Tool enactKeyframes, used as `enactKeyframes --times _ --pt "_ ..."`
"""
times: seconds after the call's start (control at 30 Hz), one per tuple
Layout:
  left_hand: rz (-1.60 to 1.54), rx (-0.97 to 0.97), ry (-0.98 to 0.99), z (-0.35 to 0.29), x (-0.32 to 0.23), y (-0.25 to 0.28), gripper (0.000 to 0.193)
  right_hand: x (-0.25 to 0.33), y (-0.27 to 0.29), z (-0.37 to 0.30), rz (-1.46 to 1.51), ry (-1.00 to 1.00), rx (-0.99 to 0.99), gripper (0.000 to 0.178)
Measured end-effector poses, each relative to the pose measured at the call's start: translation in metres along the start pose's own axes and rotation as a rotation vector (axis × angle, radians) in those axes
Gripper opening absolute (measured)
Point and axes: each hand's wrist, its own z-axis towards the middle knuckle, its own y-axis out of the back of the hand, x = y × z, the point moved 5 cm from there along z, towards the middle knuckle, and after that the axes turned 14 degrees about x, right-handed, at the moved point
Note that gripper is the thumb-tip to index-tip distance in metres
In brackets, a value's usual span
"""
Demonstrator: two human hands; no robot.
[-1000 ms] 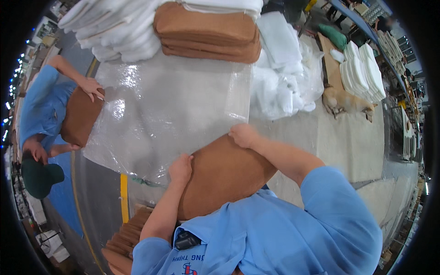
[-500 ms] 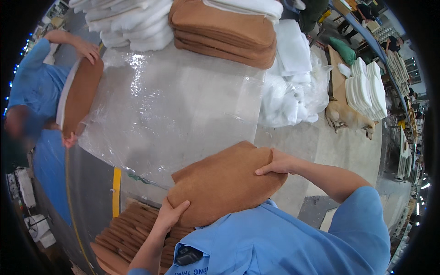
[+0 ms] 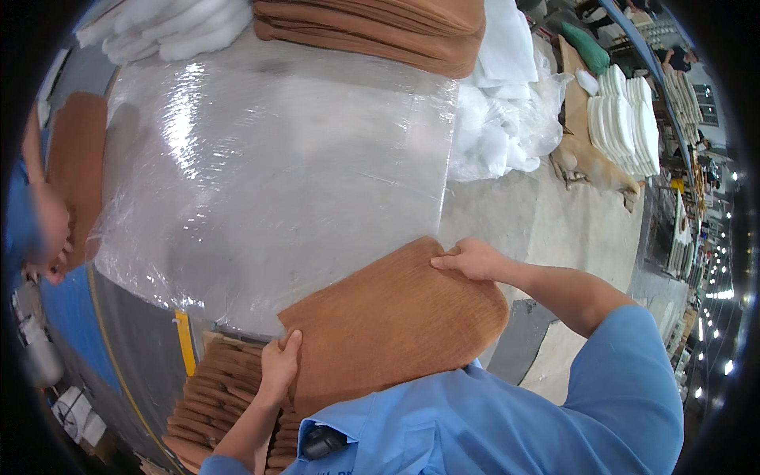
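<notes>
Held in front of my chest is a broad brown pad [image 3: 388, 324] with a fibrous-looking surface, straight along its left end and rounded at the right. My left hand [image 3: 280, 364] pinches its left edge, thumb on top and fingers underneath. At the far right edge my right hand [image 3: 469, 259] grips it the same way. Below my left forearm lies a pile of similar brown pads [image 3: 218, 396], partly hidden by the arm. Beyond the held pad, a clear plastic sheet [image 3: 277, 182] is spread on a flat surface.
At the far side are white padding pieces [image 3: 166, 32] and stacked brown pads [image 3: 372, 39]. A co-worker's hand [image 3: 54, 229] is by another brown pad [image 3: 77, 166] at left. White wadding in plastic [image 3: 507, 127], a lying tan dog [image 3: 594, 166] and white stacks [image 3: 625, 127] are to the right.
The held pad has turned to show one broad face, where two overlapping layers showed before. My left hand has shifted to its straight end. The view has moved; the co-worker's pad sits farther left.
</notes>
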Motion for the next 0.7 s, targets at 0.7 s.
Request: enactKeyframes --times 0.7 --pt "-0.611 0.106 -0.346 -0.043 0.019 0.013 0.064 -0.039 0.009 -0.024 1.210 1.001 -0.231 0.062"
